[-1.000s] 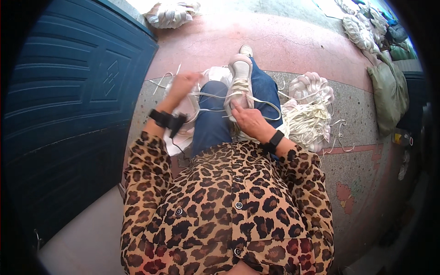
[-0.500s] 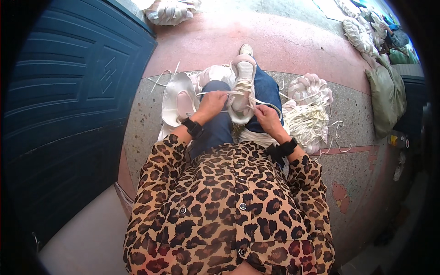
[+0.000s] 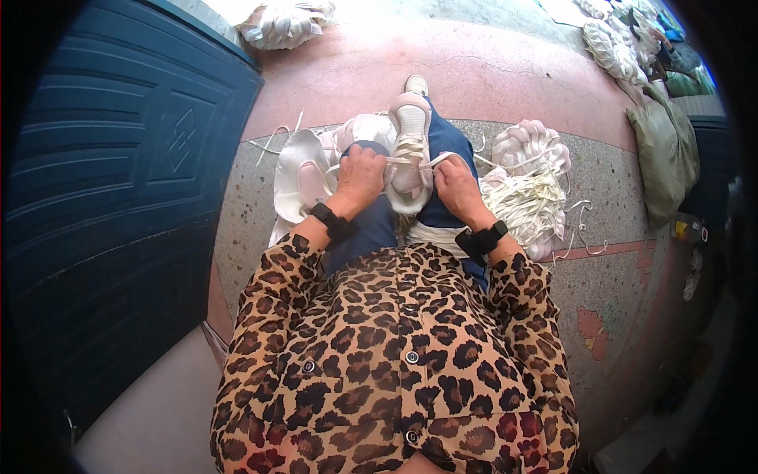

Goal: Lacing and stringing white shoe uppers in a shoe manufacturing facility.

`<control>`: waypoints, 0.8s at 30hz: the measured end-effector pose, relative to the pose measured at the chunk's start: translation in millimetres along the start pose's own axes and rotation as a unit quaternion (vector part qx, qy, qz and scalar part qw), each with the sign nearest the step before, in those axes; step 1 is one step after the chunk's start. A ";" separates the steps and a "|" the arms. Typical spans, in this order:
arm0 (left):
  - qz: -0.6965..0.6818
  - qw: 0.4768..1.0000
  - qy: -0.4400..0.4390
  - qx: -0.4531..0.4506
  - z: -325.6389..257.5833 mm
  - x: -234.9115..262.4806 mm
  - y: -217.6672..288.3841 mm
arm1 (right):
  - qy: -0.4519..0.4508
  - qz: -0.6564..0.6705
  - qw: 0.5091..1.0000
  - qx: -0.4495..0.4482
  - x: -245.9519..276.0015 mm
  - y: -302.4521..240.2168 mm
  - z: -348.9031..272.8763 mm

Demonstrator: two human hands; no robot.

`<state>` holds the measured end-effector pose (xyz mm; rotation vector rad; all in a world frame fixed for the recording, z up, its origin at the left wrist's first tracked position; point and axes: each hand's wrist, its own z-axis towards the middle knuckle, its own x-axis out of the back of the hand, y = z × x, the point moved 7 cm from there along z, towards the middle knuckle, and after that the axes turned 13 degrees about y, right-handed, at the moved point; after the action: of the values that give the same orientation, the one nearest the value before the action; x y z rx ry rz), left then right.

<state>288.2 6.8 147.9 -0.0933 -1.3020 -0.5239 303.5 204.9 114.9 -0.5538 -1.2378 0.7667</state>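
Note:
A pale shoe upper [image 3: 410,144] with a pink edge lies lengthwise over my legs, its lacing facing up. White shoelace [image 3: 433,163] runs out of it to both sides. On the left side of the upper, my left hand [image 3: 362,175] is closed on one end of the lace. My right hand [image 3: 456,188] grips the other end on the right side, fingers pinched. Both hands are just beside the eyelets. The fingertips are partly hidden by the backs of the hands.
White shoe pieces [image 3: 300,178] lie left of my legs. To the right are a pile of loose white laces [image 3: 527,204] and stacked pink-white uppers [image 3: 533,148]. A blue door [image 3: 134,150] stands left, a greenish sack [image 3: 667,162] right. Another person's arm [image 3: 679,55] shows far right.
My right hand has moved up and slightly left, nearer the upper's eyelets, and its lace loop is smaller. My left hand has turned a little and sits slightly lower.

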 end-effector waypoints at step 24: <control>0.005 0.996 -0.088 -0.009 15.0 -19.3 1.3 | -0.031 -0.166 0.977 0.129 -13.7 -22.9 16.5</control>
<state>272.2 19.4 134.3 -0.1640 -1.4682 -0.5266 290.5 179.2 127.5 -0.1062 -1.2250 0.6506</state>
